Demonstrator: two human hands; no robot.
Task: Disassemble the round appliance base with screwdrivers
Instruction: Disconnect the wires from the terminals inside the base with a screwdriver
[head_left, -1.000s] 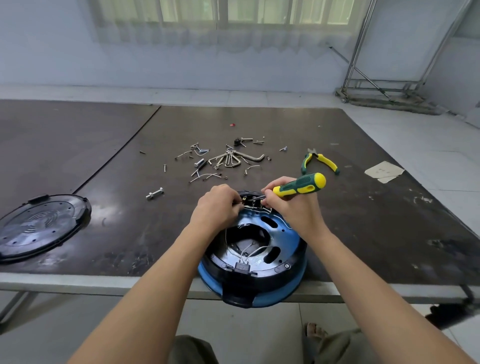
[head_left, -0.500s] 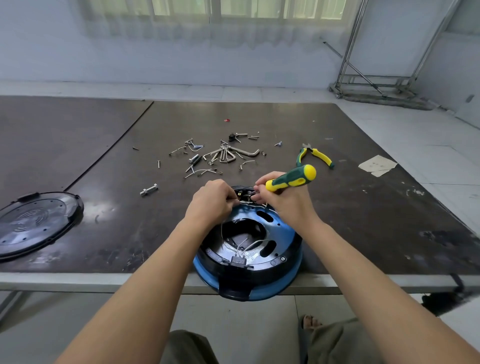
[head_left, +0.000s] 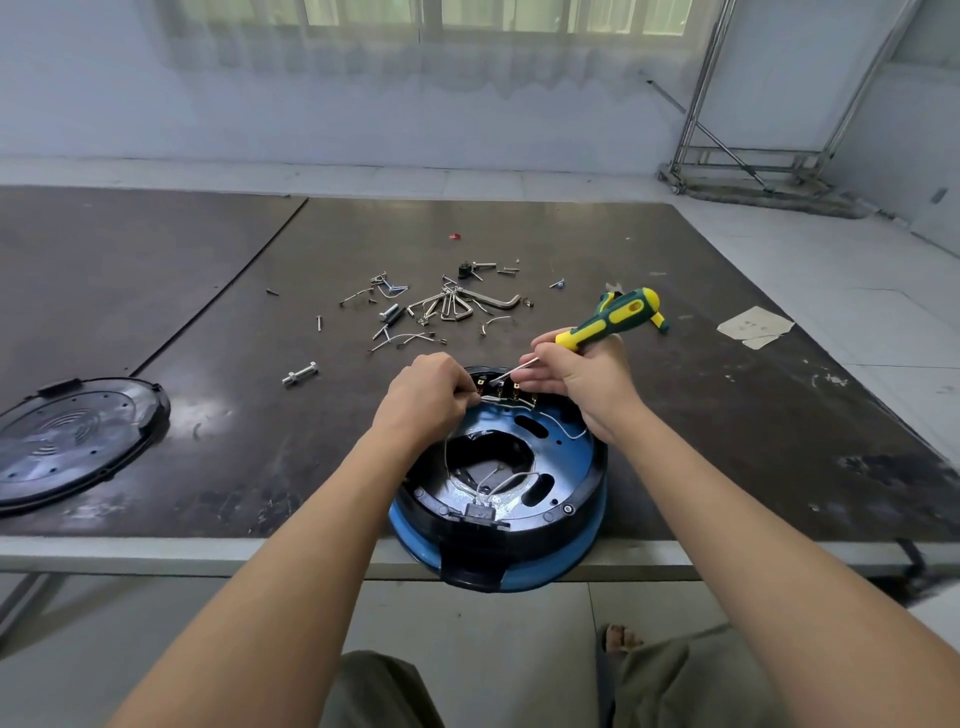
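**Round appliance base (head_left: 550, 452) overhanging the near table (head_left: 727, 415) edge**

Head view. Base sits open side up, its near lip past the front edge. Left hand (head_left: 423, 400): fingers curled, pinching a white wire (head_left: 488, 399) at the far rim. Right hand (head_left: 582, 379): fingers wrapped round a green-yellow screwdriver (head_left: 608, 319), tip at the terminals beside that wire. Loose screws and hex keys (head_left: 447, 306) lie beyond the base, apart from it. Black cover (head_left: 72, 441) lies well left, near the front edge. Widest run of tabletop lies right of the base, out to a paper scrap (head_left: 753, 326) near the right edge.

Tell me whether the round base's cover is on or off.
Off. The black cover lies on the table to the left, apart from the blue base, whose wiring is exposed.
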